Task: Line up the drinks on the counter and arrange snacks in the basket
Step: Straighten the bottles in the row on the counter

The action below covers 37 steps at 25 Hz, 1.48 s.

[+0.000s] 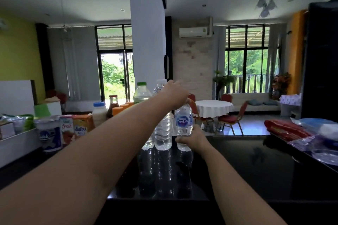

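Right hand [192,139] low on bottle [183,120], fingers [181,140] curled round base. Left hand [175,95] on top, fingers closed over cap. Bottle upright on black worktop [256,160], held between both sets of fingers. Just left of right fingers: clear bottles [162,131], side by side. Further left, behind left forearm: green-capped bottle [142,93], sauce bottle [113,105], white bottle [99,113], cartons [66,129]. Well right of fingers: red packet [287,129] flat on worktop.
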Available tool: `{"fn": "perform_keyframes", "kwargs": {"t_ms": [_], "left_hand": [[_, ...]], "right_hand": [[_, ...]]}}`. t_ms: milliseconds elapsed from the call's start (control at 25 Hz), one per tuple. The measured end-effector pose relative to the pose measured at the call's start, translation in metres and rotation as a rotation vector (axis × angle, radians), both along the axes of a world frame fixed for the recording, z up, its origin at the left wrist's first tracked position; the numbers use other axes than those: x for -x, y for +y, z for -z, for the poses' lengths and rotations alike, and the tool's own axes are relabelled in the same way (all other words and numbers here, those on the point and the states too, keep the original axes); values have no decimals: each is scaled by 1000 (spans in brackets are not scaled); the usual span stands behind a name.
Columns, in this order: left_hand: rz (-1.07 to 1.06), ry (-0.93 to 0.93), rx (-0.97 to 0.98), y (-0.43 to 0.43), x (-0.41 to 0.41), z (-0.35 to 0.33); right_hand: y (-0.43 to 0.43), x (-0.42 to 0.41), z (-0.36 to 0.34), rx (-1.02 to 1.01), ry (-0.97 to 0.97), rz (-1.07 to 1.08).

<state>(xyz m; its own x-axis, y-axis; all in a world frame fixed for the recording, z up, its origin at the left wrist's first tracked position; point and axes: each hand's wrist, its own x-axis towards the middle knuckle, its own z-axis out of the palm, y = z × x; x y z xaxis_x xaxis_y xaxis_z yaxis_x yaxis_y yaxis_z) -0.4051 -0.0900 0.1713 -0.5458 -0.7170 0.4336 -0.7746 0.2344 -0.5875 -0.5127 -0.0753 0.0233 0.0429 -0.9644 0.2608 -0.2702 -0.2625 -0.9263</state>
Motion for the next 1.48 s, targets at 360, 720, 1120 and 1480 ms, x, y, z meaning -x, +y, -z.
{"fn": "perform_keyframes", "kwargs": {"t_ms": [360,720,1120,1480], "left_hand": [[-14,-14,56,7,-7,7],[310,134,240,22,-59,1],[178,798,-335,2,-142,-28],[179,861,-280,-9,-146,-42]], "right_hand": [[6,-4,4,32,78,131],[20,-10,-7,142,147,196],[10,-79,-175,588,771,550],[-23,-92,-198,282,935,388]]}}
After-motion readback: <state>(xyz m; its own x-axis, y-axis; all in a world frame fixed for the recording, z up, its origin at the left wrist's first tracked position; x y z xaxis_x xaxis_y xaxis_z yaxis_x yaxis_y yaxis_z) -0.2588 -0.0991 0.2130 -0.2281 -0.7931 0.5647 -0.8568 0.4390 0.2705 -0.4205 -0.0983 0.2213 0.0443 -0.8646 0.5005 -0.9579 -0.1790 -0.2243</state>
